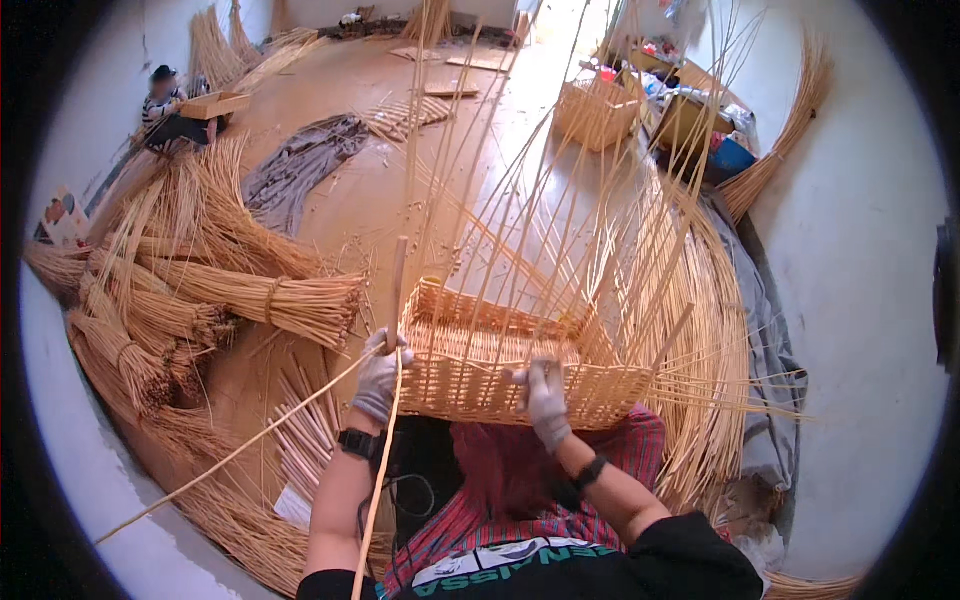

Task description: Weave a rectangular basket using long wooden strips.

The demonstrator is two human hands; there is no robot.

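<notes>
floor [330, 210]: wood, everything here sits around the half-woven basket, cloth and loose canes spread beyond it
bundles [250, 290]: tied willow bundles heaped just left of the basket, tips pointing at it, easy to snag with a swinging rod
basket [500, 370]: rectangular, half woven, on the lap right in front, walls low, upright stakes fanning out above it
stakes [560, 200]: thin and springy, rising from the basket rim, could kink or whip back if a weaver gets pulled too hard
long rod [240, 450]: runs from the basket's near left corner down and out left, might crack at the bend
left hand [380, 375]: gloved, closed round the rod at the basket's left corner
right hand [545, 395]: gloved, fingers pressed on the basket's front wall, can't tell if it's pinching anything; a slip could loosen the weave
</notes>
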